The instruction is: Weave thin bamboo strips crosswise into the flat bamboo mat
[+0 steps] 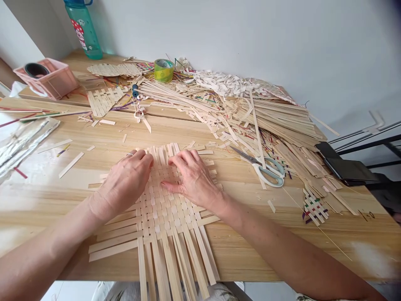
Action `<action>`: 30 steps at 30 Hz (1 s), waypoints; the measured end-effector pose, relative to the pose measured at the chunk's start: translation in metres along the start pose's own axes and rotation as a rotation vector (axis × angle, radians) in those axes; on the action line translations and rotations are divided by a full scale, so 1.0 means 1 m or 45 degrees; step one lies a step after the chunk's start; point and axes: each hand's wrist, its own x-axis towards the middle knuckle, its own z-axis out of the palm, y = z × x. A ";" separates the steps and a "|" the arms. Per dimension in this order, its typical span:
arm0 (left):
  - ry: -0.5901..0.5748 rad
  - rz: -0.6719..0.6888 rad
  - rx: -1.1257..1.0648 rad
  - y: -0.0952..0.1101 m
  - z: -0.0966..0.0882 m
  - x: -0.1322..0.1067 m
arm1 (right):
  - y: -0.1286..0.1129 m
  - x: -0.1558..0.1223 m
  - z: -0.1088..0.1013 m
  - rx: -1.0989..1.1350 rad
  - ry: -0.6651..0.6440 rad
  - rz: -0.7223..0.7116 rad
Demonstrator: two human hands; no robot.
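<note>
A mat woven from pale bamboo strips [163,209] lies flat on the wooden table [250,246], its loose ends hanging over the near edge. My left hand [127,179], with a ring on one finger, rests on the mat's left part, fingers curled down onto the weave. My right hand [191,175] lies on the mat's upper right part, fingers bent and pressing on the strips, thumb stretched toward the middle. Neither hand lifts anything off the table.
White-handled scissors [266,169] lie right of the mat. A big heap of loose strips [250,113] fills the back right. A green tape roll [163,70], a teal bottle [84,29], a pink basket [46,77], smaller woven pieces [105,100] and a black phone [344,165] stand around.
</note>
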 end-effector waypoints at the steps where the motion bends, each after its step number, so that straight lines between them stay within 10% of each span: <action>1: 0.004 0.010 -0.010 -0.001 0.001 0.000 | 0.000 0.000 0.000 0.000 -0.001 0.000; 11: 0.161 0.094 0.027 0.000 0.001 -0.004 | 0.015 -0.007 -0.004 -0.044 0.124 0.131; 17: 0.423 0.416 -0.022 0.024 0.031 -0.008 | 0.019 -0.009 -0.023 -0.146 0.001 0.173; 30: 0.309 0.409 0.035 0.027 0.040 -0.005 | 0.039 -0.004 -0.043 0.071 -0.169 0.201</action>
